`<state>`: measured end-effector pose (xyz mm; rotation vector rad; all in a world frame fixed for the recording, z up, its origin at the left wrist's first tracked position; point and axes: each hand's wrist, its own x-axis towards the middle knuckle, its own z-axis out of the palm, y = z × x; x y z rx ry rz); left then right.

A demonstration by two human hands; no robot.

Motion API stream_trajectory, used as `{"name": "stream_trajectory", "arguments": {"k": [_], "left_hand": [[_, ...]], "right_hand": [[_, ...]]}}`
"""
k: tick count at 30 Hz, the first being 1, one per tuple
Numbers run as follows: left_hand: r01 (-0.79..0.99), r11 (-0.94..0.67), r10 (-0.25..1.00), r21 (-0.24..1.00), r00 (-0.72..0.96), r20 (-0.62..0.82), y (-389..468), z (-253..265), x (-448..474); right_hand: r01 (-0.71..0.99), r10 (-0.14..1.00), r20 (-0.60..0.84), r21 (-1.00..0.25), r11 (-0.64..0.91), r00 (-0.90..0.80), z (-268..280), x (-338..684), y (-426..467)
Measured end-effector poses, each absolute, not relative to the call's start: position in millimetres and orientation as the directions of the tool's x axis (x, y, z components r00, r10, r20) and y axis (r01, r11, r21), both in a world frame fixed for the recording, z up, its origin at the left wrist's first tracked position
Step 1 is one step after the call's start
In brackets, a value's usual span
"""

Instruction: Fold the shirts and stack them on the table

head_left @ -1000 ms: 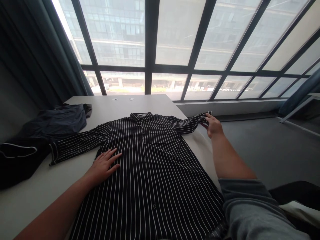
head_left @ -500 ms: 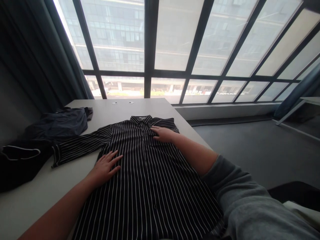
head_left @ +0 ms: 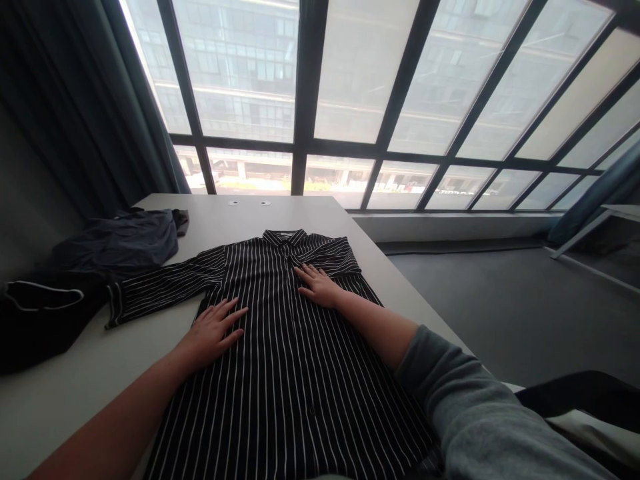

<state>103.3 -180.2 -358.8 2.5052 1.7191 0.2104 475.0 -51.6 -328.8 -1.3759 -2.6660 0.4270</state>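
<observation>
On the white worktop (head_left: 215,220), a black shirt (head_left: 270,373) with thin white stripes lies flat. The left hand (head_left: 213,333) rests on its side, the right hand (head_left: 320,288) on its chest — fingers spread out, gripping nothing. One sleeve (head_left: 330,257) is folded over the chest; the other sleeve (head_left: 165,283) sticks out — close to some dark clothes (head_left: 125,240).

This looks like an office: white bench (head_left: 300,212) with two round inserts (head_left: 265,203) at its far end, dark-framed windows (head_left: 367,73) facing a large building (head_left: 240,70).
</observation>
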Motion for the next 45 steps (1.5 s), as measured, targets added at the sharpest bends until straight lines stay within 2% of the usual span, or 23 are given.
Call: {"name": "stream_trajectory", "arguments": {"k": [3,6,11,14,17,20,29,35,40,45], "left_hand": [[0.924,-0.353,0.936,0.149,0.350,0.049,-180.4,-358.3,103.2],[0.923,-0.352,0.936,0.154,0.349,0.045,-180.4,-358.6,102.6],[0.921,-0.356,0.934,0.158,0.352,0.055,-178.3,-360.5,101.8],[0.925,-0.352,0.936,0.146,0.349,0.049,-177.1,-360.9,101.9],[0.925,-0.355,0.935,0.133,0.351,0.052,-177.3,-360.4,102.1],[0.925,-0.357,0.934,0.133,0.353,0.057,-178.0,-360.5,101.6],[0.918,-0.363,0.932,0.160,0.357,0.067,-177.7,-364.7,99.8],[0.918,-0.359,0.933,0.167,0.353,0.066,-179.7,-362.7,100.9],[0.922,-0.353,0.936,0.159,0.349,0.057,-181.5,-359.7,102.4],[0.917,-0.362,0.932,0.166,0.358,0.051,-184.0,-356.1,104.2]], "right_hand": [[0.834,0.872,0.137,-0.255,0.489,-0.469,-330.8,494.8,-54.0],[0.924,0.921,0.272,-0.186,0.335,-0.279,-332.6,529.5,-55.8],[0.987,0.962,0.269,-0.158,0.004,0.039,-331.1,584.8,-51.2],[0.976,0.964,0.219,-0.187,-0.109,0.150,-329.0,600.7,-41.1],[0.972,0.970,0.180,-0.196,-0.125,0.161,-327.1,610.2,-29.2],[0.979,0.966,0.217,-0.178,-0.104,0.142,-326.6,620.8,-21.7],[0.974,0.941,0.333,-0.187,0.125,-0.057,-309.9,622.3,-7.4],[0.980,0.994,0.093,-0.185,0.069,-0.052,-294.1,575.8,51.2],[0.986,0.995,-0.101,-0.164,-0.035,0.019,-317.6,547.6,90.3],[0.987,0.987,-0.151,-0.140,-0.079,0.058,-343.6,551.9,100.6]]}}
